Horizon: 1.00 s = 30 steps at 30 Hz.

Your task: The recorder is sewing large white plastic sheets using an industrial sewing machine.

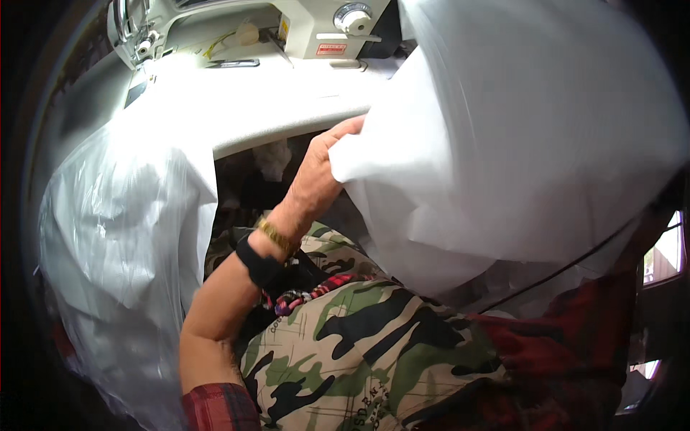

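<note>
A large white plastic-like sheet (489, 144) is raised on the right and fills much of the view there. My left hand (320, 169) grips its near-left edge, with the fingertips partly behind the material. On that wrist are a gold-coloured watch (277, 237) and a black band (257, 260). My right hand does not show; only a red plaid sleeve (568, 337) appears at the lower right, below the sheet. A second stretch of white sheeting (136, 215) hangs over the table's front at the left, up to the brightly lit sewing area.
A white sewing machine (316, 32) with a round dial stands at the back. Its table edge (287, 129) curves in front of me. A small dark metal tool (233, 63) lies on the machine bed. Camouflage-patterned cloth (366, 345) covers my lap.
</note>
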{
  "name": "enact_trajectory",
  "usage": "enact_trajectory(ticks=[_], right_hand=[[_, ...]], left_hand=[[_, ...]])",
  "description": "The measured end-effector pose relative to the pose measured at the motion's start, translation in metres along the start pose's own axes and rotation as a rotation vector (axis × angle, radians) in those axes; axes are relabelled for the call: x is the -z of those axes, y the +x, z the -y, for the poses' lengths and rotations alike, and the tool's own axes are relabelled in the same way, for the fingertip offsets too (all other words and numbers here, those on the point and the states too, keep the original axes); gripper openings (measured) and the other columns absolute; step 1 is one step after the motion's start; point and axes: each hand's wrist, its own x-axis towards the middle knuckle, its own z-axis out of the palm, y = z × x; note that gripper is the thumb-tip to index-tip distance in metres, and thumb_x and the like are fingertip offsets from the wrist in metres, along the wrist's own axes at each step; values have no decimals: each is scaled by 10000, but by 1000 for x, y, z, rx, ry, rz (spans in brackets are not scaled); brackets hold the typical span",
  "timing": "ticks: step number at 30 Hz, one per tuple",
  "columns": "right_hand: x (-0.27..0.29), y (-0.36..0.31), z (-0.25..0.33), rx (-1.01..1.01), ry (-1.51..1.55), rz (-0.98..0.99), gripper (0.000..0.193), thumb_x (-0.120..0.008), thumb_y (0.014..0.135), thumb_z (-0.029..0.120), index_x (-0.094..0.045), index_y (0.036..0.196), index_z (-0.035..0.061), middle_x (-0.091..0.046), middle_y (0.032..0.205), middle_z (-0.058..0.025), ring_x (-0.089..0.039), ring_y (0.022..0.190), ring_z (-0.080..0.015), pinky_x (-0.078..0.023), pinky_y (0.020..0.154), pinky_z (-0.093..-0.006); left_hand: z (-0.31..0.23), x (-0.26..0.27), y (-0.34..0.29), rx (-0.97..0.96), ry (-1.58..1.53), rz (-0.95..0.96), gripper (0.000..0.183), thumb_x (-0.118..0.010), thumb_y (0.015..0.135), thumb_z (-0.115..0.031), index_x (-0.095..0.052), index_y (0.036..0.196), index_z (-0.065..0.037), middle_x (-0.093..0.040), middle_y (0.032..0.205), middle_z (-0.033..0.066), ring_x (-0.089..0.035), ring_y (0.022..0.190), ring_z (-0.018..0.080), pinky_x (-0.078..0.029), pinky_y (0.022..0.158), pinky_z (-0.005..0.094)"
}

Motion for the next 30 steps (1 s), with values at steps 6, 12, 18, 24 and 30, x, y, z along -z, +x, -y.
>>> enact_trajectory(ticks=[6,12,18,24,30], right_hand=[[-65,-34,-28,18,-2,-28,376,-568,979,369,-626,827,29,-610,688,-75,-564,642,-187,-440,584,-344],[-106,-158,-136,-53,-469,360,347,-517,984,417,-642,1085,110,-679,874,-114,-669,735,-225,-510,634,-360],[-52,-273,-195,-345,-639,577,460,-551,940,457,-557,1245,113,-638,1140,-148,-663,946,-270,-497,731,-394],[-32,-316,-186,-512,-637,684,487,-579,918,427,-531,1284,109,-624,1160,-157,-626,1007,-286,-426,809,-437],[12,-347,-204,-603,-671,794,528,-607,895,397,-505,1322,105,-610,1180,-166,-589,1068,-303,-355,888,-479]], left_hand=[[-103,33,-22,-92,576,-256,254,-546,898,-66,-638,1116,30,-679,950,83,-622,899,156,-492,829,285],[-158,73,-75,-306,1489,-103,366,-518,821,-56,-596,1164,49,-664,985,232,-674,869,349,-520,792,376],[-197,161,-121,-233,1350,-478,479,-535,945,-308,-586,1207,90,-660,1117,133,-645,985,236,-502,860,322],[-235,186,-138,-154,1646,-639,483,-553,938,-310,-582,1240,66,-650,1160,148,-635,1029,269,-493,903,348],[-218,150,-174,135,1761,-540,495,-535,948,-328,-580,1248,63,-646,1172,158,-630,1041,280,-489,912,358]])
